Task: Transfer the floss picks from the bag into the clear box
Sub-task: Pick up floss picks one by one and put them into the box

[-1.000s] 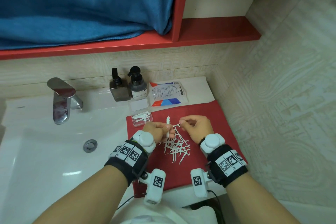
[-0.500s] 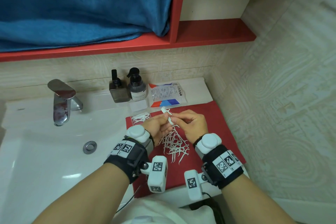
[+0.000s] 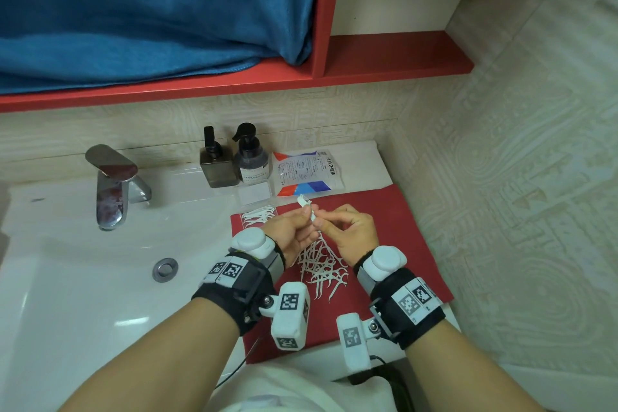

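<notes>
A small bunch of floss picks [image 3: 306,207] sits near the middle of the frame, its heads poking up above the fingertips of the left hand [image 3: 290,231], which pinches it; the right hand [image 3: 352,231] meets it from the right with curled fingers on the lower stems. Just below the hands a loose pile of picks [image 3: 322,269] lies on the red mat [image 3: 401,227]. Left of the hands, the clear box [image 3: 257,212] holds some picks. Above it lies the bag [image 3: 306,172], beside two dark bottles [image 3: 234,160]. The tap [image 3: 112,184] stands at the left.
</notes>
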